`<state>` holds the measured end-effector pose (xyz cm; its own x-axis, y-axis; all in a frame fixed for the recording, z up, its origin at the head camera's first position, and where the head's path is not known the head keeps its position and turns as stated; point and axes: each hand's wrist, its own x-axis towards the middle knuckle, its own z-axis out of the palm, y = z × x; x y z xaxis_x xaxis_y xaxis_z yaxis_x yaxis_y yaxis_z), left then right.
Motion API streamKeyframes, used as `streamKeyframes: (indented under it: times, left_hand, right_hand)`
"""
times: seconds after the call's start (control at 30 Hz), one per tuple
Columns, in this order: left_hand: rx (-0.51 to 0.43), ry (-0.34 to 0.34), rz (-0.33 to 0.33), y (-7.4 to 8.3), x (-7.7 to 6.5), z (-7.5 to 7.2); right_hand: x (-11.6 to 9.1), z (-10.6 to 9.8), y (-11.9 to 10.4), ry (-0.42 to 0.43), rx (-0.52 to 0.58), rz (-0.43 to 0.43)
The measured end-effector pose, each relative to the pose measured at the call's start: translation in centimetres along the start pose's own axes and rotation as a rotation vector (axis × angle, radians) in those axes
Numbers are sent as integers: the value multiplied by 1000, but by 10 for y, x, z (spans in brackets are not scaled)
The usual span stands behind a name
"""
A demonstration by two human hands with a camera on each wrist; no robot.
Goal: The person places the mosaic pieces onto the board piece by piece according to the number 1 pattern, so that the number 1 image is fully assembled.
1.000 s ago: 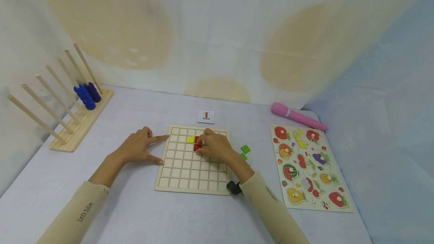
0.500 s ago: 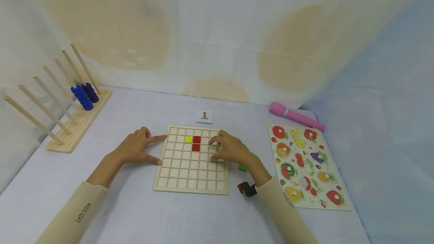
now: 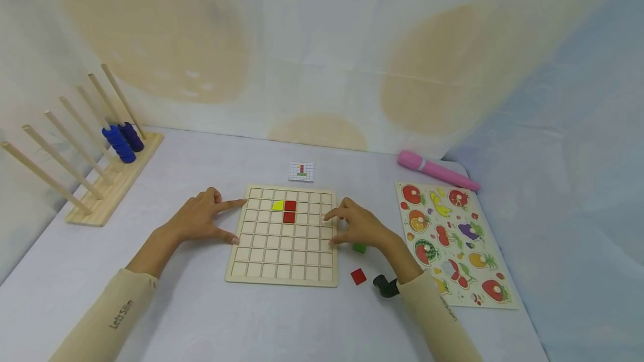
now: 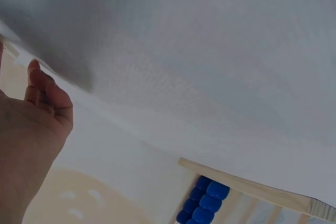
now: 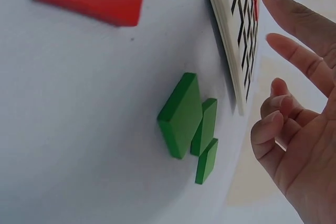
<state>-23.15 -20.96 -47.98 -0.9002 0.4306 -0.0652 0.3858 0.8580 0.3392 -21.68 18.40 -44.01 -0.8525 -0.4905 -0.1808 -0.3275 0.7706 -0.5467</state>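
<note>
A wooden grid board (image 3: 285,256) lies flat in the head view. One yellow tile (image 3: 278,205) with a slanted side sits in it, beside a red tile (image 3: 290,205); a second red tile (image 3: 289,217) is directly below that one. My left hand (image 3: 203,218) touches the board's left edge with extended thumb and index finger. Over the right edge hovers my right hand (image 3: 363,226), holding nothing, thumb and index finger apart. Under it, several green tiles (image 5: 181,116) lie on the table in the right wrist view, mostly hidden from the head. A loose red tile (image 3: 358,276) lies nearer me.
Behind the board is a small printed pattern card (image 3: 301,171). A wooden peg stand (image 3: 115,183) with blue and purple beads is at left. At right lie a fruit puzzle board (image 3: 453,261) and a pink rolled item (image 3: 437,171).
My right hand has let go of the red tile in the grid and moved right to the board's edge. The loose red tile has come into view. My left hand stays at the left edge.
</note>
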Motion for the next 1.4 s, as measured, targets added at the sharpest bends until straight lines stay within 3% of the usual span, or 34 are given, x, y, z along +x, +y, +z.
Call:
streamKeyframes:
  times: [0.47,1.0,1.4]
  left_hand:
    - [4,-2,1,2,-1,-2]
    - [24,-9,4,-2,1,0]
    - [22,-1,13,1,-1,-3]
  right_hand:
    - [-37,4,27,-8,47,19]
    - [-70,10,34,-20,93,55]
    - [-86,18,38,-21,37,-20]
